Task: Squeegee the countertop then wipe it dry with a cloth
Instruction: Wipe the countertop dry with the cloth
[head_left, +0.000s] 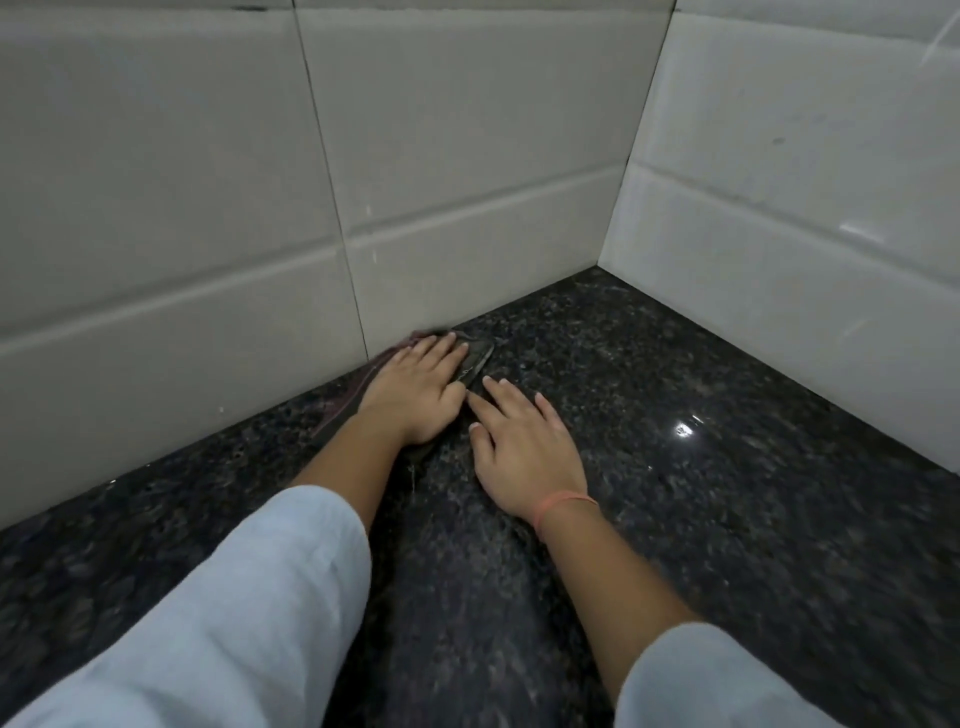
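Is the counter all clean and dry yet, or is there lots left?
No squeegee is in view, so that step looks finished. Wiping is in hand: the left hand presses a dark pinkish-edged cloth against the white tiled wall. The right hand lies flat on the speckled black stone countertop. Its corner remains.

Glossy speckled granite countertop, smooth glazed wall tiles, soft dark cloth

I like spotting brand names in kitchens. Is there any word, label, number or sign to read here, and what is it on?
None: no readable text on the wall tiles, countertop, cloth, sleeves or wristband.
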